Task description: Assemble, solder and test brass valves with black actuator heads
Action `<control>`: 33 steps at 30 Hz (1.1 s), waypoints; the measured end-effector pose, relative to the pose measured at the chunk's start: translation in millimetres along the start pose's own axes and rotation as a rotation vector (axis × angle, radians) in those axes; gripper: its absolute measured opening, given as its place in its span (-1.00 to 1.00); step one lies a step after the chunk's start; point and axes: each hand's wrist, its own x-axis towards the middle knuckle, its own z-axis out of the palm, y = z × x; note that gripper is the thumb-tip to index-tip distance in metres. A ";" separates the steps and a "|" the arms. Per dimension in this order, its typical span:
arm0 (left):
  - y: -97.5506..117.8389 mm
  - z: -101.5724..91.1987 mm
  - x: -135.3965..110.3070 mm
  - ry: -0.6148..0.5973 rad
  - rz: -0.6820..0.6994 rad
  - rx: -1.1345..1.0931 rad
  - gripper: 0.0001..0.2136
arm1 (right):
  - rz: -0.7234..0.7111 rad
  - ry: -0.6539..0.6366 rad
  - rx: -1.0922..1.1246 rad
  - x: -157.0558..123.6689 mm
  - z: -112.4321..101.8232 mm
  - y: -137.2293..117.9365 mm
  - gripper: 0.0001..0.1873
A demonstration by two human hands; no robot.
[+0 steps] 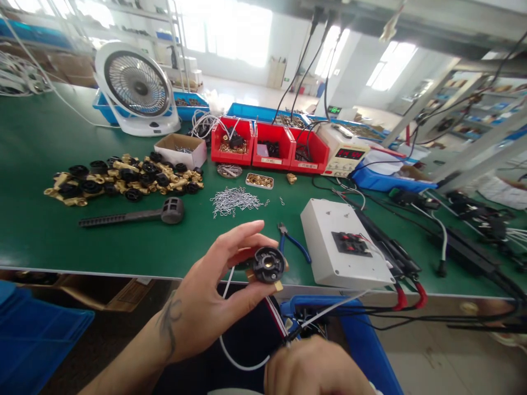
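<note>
Fingers [242,235] and thumb [242,302] of the left hand [201,302] pinch a round black fitting [268,265] with brass parts, at the near edge of the green table [140,247]. White wire [247,368] loops beneath it. Below, the right hand [317,367] is curled and blurred; whether it grips anything, I cannot tell. Just beyond the fitting lie blue-handled pliers [283,236], with a pale box [323,236] to their right. Farther back is a heap of silver clips [234,202]; to its left, a dark tool [135,214] with a ridged handle lies before black-and-brass fittings [127,176]. Red bins [233,156] stand behind, between a white fan [138,90] and a power supply [343,156].
</note>
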 end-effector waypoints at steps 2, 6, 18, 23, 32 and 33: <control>2.9 1.1 -2.8 -0.011 -0.036 -0.066 -0.40 | 0.103 0.185 0.137 5.2 6.9 4.5 -0.69; 0.5 9.5 -11.4 -0.060 -0.118 -0.154 -0.45 | 0.244 0.396 0.436 16.2 19.3 11.3 -0.37; -24.4 24.8 -25.6 0.140 -0.534 -0.796 -0.81 | 0.369 0.658 -0.763 50.7 -17.8 58.9 -0.56; -16.2 29.1 -27.1 0.138 -0.589 -0.885 -0.78 | 0.763 0.470 -1.025 86.7 -37.6 79.4 -0.85; -24.5 17.9 -28.1 0.149 -0.453 -0.643 -0.71 | 0.495 0.583 -0.084 55.4 -28.6 41.0 -0.61; -25.7 17.4 -27.4 0.128 -0.454 -0.647 -0.69 | 0.431 0.563 0.153 49.4 -24.1 33.5 -0.62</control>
